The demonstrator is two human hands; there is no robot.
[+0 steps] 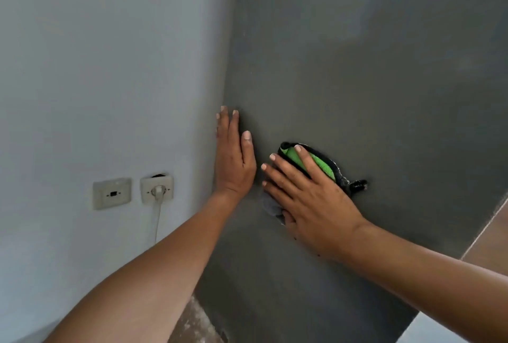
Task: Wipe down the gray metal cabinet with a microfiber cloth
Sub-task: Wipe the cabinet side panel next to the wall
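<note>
Green-and-gray microfiber cloth (319, 164) (black-edged), right hand (310, 199) flat pressing it on matte gray cabinet (357, 67), left hand (233, 158) flat

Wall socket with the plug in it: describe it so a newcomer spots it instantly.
Start at the pale wall left of the gray metal cabinet. Low on it sit two cream plates side by side. The wall socket is the right plate, nearer the left hand; only it has a white plug with a cable hanging down.
</note>
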